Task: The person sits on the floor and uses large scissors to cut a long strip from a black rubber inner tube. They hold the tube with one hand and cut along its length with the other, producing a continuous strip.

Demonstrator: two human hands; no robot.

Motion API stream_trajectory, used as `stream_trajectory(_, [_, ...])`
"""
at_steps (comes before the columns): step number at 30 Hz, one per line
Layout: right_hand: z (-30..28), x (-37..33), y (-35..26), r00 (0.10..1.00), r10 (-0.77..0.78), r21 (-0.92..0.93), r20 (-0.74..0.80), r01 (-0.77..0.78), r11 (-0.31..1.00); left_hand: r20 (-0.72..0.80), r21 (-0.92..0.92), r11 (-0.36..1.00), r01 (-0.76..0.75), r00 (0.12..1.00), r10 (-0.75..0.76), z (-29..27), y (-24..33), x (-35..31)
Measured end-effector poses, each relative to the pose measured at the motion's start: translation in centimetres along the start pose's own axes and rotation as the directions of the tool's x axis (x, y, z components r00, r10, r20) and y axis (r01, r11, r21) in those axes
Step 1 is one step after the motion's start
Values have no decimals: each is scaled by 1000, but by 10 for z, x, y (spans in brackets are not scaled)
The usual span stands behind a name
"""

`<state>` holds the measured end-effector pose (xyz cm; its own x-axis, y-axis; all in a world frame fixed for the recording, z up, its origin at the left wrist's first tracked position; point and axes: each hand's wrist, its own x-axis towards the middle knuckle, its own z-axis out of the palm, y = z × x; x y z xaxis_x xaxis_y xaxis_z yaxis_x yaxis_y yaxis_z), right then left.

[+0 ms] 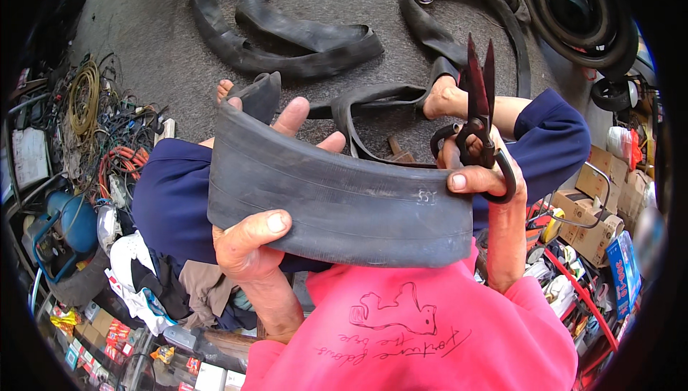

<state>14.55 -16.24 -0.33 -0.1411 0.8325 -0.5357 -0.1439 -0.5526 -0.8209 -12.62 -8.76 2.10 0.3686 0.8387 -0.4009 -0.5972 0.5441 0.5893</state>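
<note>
Over grey ground, my left hand grips rubber, my right hand pinches it plus scissors; tautness should help.

A rough grey floor lies well lit; tangled cables edge its left, cardboard boxes its right.

"What can't we see?"
"The strip partly hides our left hand; 1 loose strip runs off the top."
"Far right?"
"A pale thing, too blurred to name."
</note>
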Motion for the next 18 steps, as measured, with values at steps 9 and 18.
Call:
stream_trajectory(9, [-5, -2, 6, 1000, 18, 11, 1, -18, 1000, -26, 71, 997, 36, 999, -35, 0, 0, 4])
stream_trajectory(18, [-3, 0, -18, 997, 0, 166, 82, -14, 986, -69, 33, 999, -18, 997, 20, -10, -1, 15])
